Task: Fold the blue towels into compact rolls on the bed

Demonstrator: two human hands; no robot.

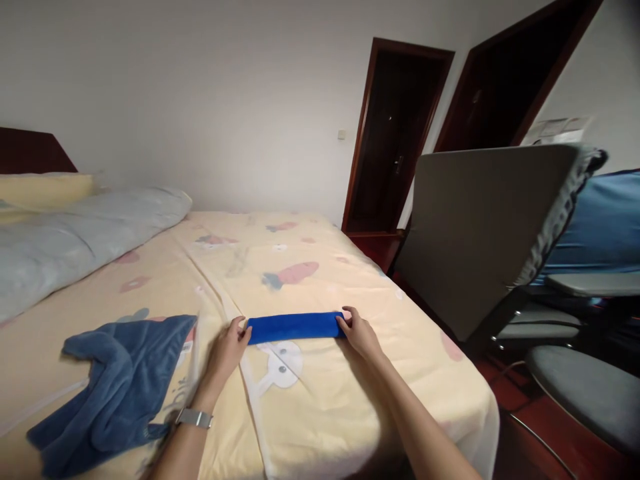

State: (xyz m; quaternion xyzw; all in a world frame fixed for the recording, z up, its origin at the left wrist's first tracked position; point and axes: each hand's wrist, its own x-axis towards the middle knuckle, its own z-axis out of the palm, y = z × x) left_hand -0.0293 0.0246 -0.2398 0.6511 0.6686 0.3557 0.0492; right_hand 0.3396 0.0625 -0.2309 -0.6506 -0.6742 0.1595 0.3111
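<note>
A bright blue cloth, folded into a long flat strip, lies across the bed in front of me. My left hand is at its left end, thumb and fingers closed on the edge. At the opposite end, my right hand pinches the corner between thumb and fingers. The strip looks straight between both hands. To the left of my left forearm, a darker blue cloth lies crumpled on the sheet, touched by neither hand.
The yellow patterned bedsheet covers the bed, whose edge drops off at the right. A grey rolled quilt rests at the far left. Beyond the right edge stand a large grey folded panel and a round-seated chair. A dark door is behind.
</note>
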